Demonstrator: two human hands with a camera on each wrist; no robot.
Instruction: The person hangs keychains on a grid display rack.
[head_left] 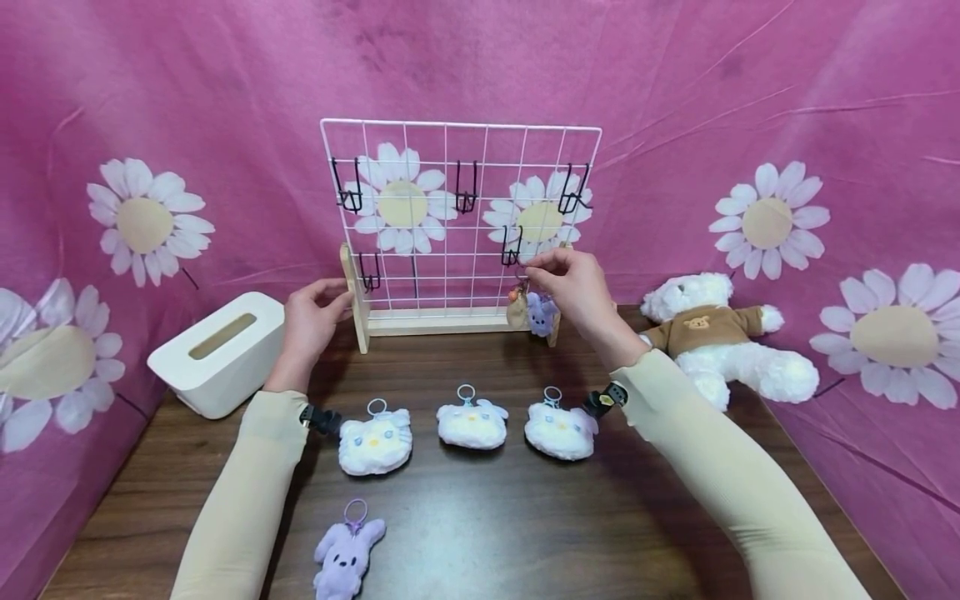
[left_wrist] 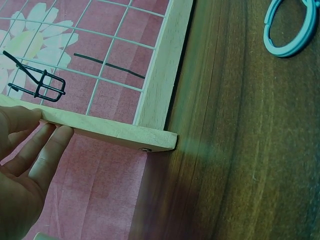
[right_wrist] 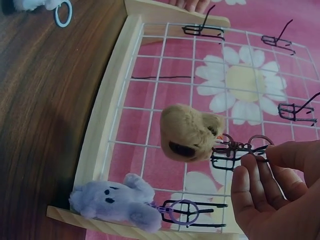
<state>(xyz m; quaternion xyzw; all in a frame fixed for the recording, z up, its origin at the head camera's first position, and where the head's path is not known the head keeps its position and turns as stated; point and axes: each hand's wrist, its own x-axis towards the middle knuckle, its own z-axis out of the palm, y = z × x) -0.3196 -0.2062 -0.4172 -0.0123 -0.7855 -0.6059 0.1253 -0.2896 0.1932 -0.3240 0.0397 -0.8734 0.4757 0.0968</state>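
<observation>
A white wire grid rack [head_left: 442, 322] with a wooden frame stands at the back of the table. My left hand [head_left: 306, 329] holds its left wooden post [left_wrist: 107, 129] between thumb and fingers. My right hand [head_left: 576, 292] pinches the ring of a tan plush keychain [right_wrist: 186, 132] at a black hook [head_left: 512, 247] on the grid's lower right. In the right wrist view the ring overlaps the hook; whether it is over the prong I cannot tell. Beside it, a lavender plush keychain [right_wrist: 112, 200] hangs by its purple ring from another hook near the right post.
White cat-face plush keychains [head_left: 375, 442] [head_left: 472, 425] [head_left: 560, 430] lie in a row before the rack. Nearer lies a lavender plush keychain [head_left: 345, 560]. A white tissue box [head_left: 217, 354] stands left, a white teddy bear [head_left: 701, 333] right. More black hooks [head_left: 466, 200] are on the grid.
</observation>
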